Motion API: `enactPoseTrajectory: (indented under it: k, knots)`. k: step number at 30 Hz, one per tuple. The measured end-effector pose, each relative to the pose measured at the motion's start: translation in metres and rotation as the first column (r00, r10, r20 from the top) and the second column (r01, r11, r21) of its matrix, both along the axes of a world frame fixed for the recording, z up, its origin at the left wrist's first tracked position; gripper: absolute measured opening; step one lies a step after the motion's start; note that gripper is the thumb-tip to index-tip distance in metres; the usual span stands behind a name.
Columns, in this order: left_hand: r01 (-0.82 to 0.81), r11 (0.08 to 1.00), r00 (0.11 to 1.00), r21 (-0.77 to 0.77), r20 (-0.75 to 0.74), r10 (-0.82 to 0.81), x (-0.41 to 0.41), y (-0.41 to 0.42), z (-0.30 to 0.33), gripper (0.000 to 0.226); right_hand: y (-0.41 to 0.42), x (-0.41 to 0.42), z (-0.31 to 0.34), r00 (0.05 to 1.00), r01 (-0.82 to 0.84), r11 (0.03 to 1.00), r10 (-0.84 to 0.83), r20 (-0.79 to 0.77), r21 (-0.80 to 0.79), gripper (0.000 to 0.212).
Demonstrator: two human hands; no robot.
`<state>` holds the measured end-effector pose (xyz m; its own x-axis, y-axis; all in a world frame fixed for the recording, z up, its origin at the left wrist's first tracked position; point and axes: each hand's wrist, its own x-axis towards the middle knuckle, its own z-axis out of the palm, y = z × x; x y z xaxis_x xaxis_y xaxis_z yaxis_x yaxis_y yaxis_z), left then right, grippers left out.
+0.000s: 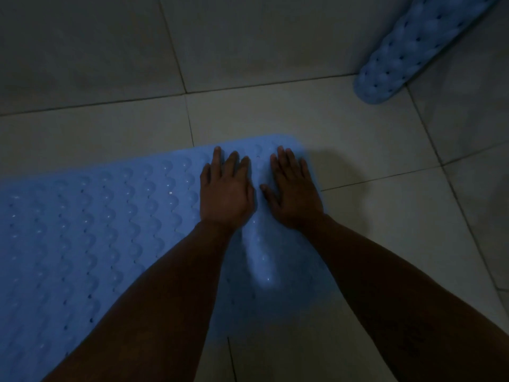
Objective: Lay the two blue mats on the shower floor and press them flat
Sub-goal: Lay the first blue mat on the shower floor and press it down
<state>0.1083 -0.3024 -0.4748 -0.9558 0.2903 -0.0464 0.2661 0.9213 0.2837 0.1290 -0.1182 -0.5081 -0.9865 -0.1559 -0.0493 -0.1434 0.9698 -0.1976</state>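
A blue bumpy mat (91, 230) with small holes lies spread on the tiled shower floor (371, 230), reaching from the lower left to the middle. My left hand (224, 188) and my right hand (293, 188) lie palm down side by side on its far right end, fingers straight, pressing on it. A raised fold in the mat runs between my forearms. The second blue mat (413, 48) leans against the wall at the upper right, its lower end on the floor.
Pale tiled walls (82, 51) rise behind the floor and meet in the corner at the right. Dark grout lines cross the floor tiles. The light is dim.
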Motion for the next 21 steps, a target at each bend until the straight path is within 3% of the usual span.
enactPoseTrajectory:
  k: [12, 17, 21]
  knots:
    - [-0.033, 0.999, 0.999, 0.03, -0.02, 0.033, -0.003, -0.005, -0.006, 0.061, 0.001, -0.002, -0.004, 0.998, -0.008, 0.999, 0.01, -0.057, 0.034, 0.079]
    - [-0.056, 0.998, 0.998, 0.042, -0.018, 0.057, 0.002, -0.017, -0.001, 0.061, -0.001, -0.004, 0.001, 0.998, 0.015, 0.999, -0.018, 0.064, 0.048, 0.083]
    - [-0.074, 0.997, 0.997, 0.021, 0.021, 0.074, 0.006, -0.029, 0.012, 0.066, -0.013, -0.033, 0.042, 0.952, 0.069, 0.993, -0.095, 0.292, 0.098, 0.082]
